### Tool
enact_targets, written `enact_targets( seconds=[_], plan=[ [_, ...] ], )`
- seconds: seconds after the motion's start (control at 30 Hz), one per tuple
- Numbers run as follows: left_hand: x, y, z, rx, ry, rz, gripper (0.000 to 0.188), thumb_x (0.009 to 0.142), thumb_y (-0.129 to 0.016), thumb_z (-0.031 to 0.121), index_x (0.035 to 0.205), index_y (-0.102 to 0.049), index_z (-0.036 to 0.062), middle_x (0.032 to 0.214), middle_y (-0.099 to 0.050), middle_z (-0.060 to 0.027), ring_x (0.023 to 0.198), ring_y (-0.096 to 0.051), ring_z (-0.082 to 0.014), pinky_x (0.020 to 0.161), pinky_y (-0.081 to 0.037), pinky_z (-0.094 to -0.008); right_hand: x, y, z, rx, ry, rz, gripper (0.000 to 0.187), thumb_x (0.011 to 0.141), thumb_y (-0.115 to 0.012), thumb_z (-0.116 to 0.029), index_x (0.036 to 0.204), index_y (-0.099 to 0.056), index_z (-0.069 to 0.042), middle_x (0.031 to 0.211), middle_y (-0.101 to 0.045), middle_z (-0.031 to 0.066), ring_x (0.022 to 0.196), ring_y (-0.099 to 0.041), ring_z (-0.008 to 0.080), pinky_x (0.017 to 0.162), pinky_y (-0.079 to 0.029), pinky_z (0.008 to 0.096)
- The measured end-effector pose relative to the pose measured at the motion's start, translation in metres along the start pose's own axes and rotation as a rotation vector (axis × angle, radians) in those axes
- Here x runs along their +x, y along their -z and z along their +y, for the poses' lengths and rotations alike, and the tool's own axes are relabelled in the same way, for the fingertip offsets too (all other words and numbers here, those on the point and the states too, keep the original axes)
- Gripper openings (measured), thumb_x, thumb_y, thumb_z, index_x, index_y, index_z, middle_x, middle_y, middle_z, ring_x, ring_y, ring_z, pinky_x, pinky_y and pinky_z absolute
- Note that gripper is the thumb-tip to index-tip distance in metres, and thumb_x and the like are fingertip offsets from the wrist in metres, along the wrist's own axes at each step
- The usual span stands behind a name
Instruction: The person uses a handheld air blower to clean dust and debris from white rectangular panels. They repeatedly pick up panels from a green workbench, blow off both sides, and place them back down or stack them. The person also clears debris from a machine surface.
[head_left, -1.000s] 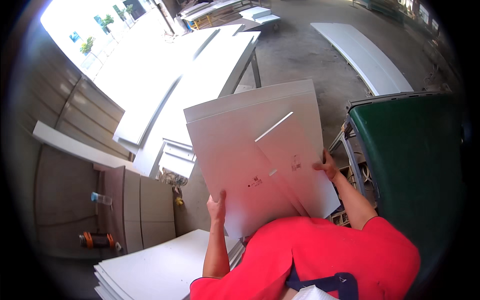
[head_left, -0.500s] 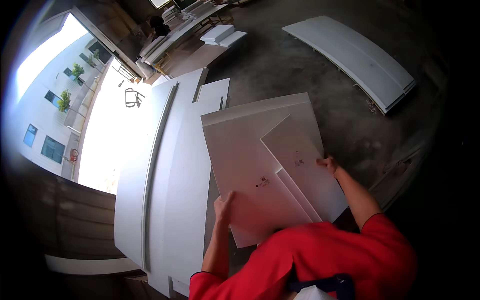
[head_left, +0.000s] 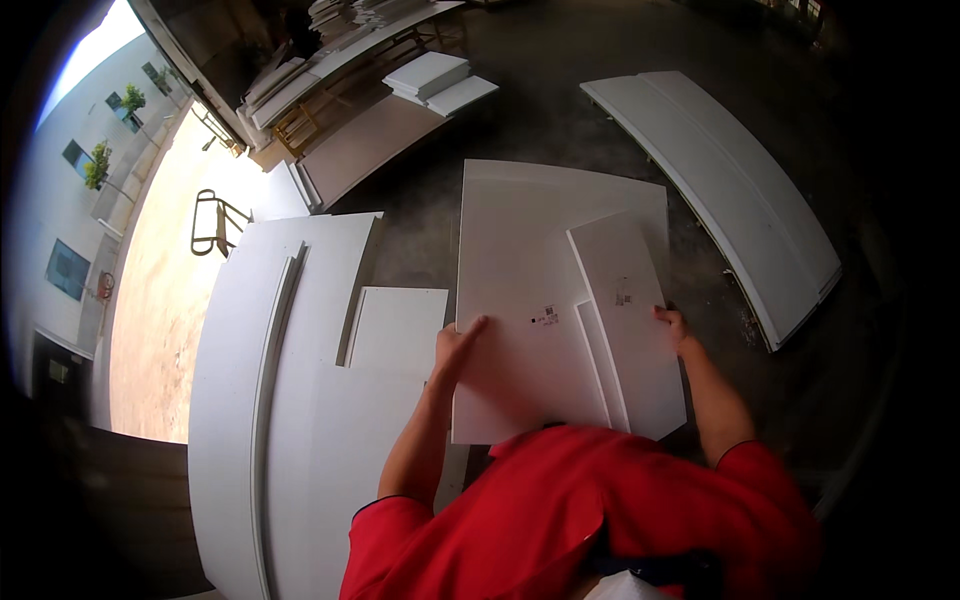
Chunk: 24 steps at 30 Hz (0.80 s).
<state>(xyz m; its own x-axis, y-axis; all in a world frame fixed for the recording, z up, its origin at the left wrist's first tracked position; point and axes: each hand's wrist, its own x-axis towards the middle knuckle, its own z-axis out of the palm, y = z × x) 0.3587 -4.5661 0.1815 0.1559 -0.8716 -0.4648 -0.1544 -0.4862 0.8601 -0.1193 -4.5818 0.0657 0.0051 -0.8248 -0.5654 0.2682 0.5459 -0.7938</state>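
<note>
A stack of white panels is held up in front of my red shirt. The large white panel (head_left: 510, 240) lies underneath, with a narrower white panel (head_left: 625, 265) and a thin white strip (head_left: 600, 360) on top of it toward the right. Small printed labels show on the two panels. My left hand (head_left: 460, 342) grips the stack's left edge, thumb on the upper face and fingers hidden below. On the opposite edge my right hand (head_left: 674, 328) is closed the same way, its thumb over the narrower panel.
Large white boards (head_left: 315, 400) lie to my left, with a long strip (head_left: 272, 400) on them. Another long stack of white boards (head_left: 730, 190) is at the right. Farther back stand a brown-topped surface (head_left: 360, 150) with white panels (head_left: 428, 75), and a loaded bench. A doorway opens left.
The held panels have turned to point more straight ahead. My view has swung right, so the boards at left and right sit lower in the picture. Both hands keep their hold.
</note>
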Motion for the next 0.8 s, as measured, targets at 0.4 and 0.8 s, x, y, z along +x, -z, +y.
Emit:
enact_targets(
  seconds=[0.4,0.8],
  plan=[
    [0.436,-0.031,0.142,0.081,0.104,0.138,0.070,0.079,-0.072,0.058,0.107,-0.065,-0.0049,0.096,-0.069,-0.0166,0.088,-0.067,-0.0233,0.075,-0.054,-0.0350,0.406,-0.111,-0.278,-0.102,-0.128,-0.086,0.045,0.075,-0.071,-0.030,0.109,-0.064,0.000,0.103,-0.067,0.0090,0.099,-0.061,0.0235,0.092,-0.046,0.0359],
    [0.791,0.034,0.232,0.010,0.211,0.437,0.064,0.080,-0.072,0.057,0.101,-0.066,-0.0036,0.085,-0.067,-0.0083,0.075,-0.063,-0.0171,0.065,-0.051,-0.0334,0.868,-0.329,-0.490,-0.322,0.079,-0.268,0.068,0.071,-0.077,-0.028,0.127,-0.053,0.003,0.116,-0.062,0.0160,0.108,-0.058,0.0307,0.097,-0.045,0.0427]
  ],
)
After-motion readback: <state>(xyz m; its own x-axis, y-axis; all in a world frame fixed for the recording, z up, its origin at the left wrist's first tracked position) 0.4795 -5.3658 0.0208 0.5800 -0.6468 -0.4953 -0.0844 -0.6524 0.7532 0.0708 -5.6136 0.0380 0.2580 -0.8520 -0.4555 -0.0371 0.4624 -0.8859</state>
